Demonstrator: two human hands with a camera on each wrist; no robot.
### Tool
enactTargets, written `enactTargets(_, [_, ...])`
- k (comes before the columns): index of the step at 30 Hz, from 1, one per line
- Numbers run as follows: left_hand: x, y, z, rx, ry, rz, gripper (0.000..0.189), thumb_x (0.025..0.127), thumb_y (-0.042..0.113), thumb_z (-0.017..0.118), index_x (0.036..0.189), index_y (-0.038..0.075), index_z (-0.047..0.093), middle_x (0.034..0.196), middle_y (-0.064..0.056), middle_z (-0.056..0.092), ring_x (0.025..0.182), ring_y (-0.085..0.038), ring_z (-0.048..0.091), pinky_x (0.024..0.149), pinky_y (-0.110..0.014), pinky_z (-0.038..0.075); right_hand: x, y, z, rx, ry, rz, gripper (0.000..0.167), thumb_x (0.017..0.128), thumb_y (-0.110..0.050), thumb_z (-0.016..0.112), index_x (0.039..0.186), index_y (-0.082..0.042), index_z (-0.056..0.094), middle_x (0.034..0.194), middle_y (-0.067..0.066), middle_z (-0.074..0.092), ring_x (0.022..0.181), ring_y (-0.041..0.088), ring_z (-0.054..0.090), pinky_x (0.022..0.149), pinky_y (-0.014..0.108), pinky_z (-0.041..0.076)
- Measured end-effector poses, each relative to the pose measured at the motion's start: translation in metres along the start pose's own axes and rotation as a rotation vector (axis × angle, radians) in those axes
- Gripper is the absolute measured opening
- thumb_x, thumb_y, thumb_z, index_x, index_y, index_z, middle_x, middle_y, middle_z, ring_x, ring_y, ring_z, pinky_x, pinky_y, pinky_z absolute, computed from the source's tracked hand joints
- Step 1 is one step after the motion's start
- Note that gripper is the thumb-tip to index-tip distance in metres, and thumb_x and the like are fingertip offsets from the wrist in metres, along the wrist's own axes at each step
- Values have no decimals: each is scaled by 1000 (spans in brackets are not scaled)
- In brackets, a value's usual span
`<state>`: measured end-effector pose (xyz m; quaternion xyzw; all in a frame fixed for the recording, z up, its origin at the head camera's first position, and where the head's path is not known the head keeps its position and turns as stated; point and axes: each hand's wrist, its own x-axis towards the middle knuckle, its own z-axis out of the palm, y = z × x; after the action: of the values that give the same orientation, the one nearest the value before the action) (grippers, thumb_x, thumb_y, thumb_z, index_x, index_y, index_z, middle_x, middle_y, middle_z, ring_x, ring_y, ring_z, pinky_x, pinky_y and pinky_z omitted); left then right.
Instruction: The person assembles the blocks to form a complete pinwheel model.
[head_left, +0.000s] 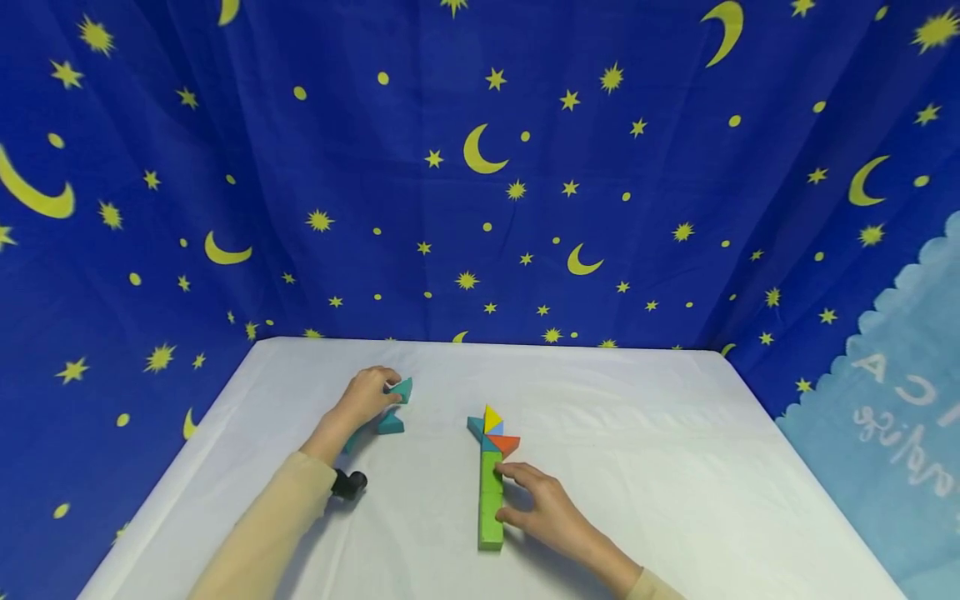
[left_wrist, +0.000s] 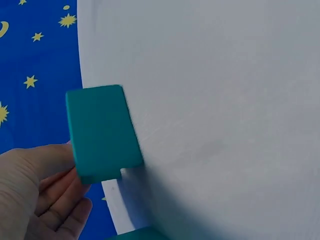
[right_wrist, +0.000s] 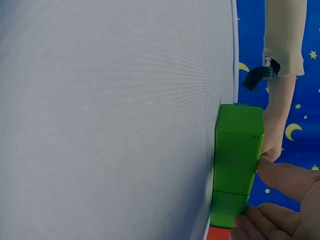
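Observation:
My left hand point(head_left: 365, 396) pinches a teal triangular block point(head_left: 403, 390) at the table's left; in the left wrist view this teal block point(left_wrist: 104, 131) shows a flat rectangular face. Just below it lies a second teal block point(head_left: 391, 422), and another teal block point(head_left: 351, 441) is partly behind the left wrist. Two green blocks point(head_left: 491, 504) stand end to end in a line. Beyond them a small cluster holds blue pieces point(head_left: 476, 427), a yellow triangle point(head_left: 491, 418) and a red-orange triangle point(head_left: 504, 444). The fingertips and thumb of my right hand point(head_left: 553, 510) touch the green blocks' right side.
A white cloth covers the table point(head_left: 652, 467). Blue curtains point(head_left: 480, 208) with yellow moons and stars surround it, and a light blue panel point(head_left: 892, 400) with white lettering hangs at right. A black strap device point(head_left: 348, 484) sits on the left wrist.

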<state>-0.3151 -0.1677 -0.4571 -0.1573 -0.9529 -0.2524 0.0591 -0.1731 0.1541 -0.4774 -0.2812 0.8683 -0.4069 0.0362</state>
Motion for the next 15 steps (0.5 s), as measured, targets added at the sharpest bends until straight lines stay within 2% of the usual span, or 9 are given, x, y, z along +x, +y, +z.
enactTargets(4, [-3, 1, 6, -14, 35, -38, 30, 81, 6, 72, 107, -6, 65, 104, -20, 64, 86, -29, 65, 74, -40, 54, 0, -1, 1, -3, -3, 12, 59, 82, -23, 74, 131, 0, 51, 130, 8, 54, 119, 27, 51, 97, 40, 44])
enactTargets(9, [-8, 5, 10, -31, 104, -35, 33, 81, 8, 73, 109, -8, 65, 101, -21, 63, 80, -27, 63, 69, -40, 53, 0, -2, 0, -13, -1, 9, 60, 82, -23, 74, 131, 1, 50, 130, 9, 54, 119, 29, 51, 97, 41, 44])
enactTargets(12, [-8, 8, 13, -68, 120, -36, 33, 83, 11, 71, 110, -7, 65, 101, -20, 64, 81, -26, 63, 69, -39, 53, 0, -2, 0, -16, -1, 11, 60, 82, -24, 73, 132, 1, 50, 131, 9, 53, 119, 29, 51, 97, 41, 44])
enactTargets(15, [-8, 9, 14, -94, 139, -26, 29, 85, 5, 67, 111, -7, 64, 104, -21, 63, 83, -28, 64, 70, -40, 53, -1, -2, 0, -9, -3, 13, 60, 82, -24, 73, 132, 0, 50, 131, 9, 53, 119, 29, 51, 97, 40, 44])
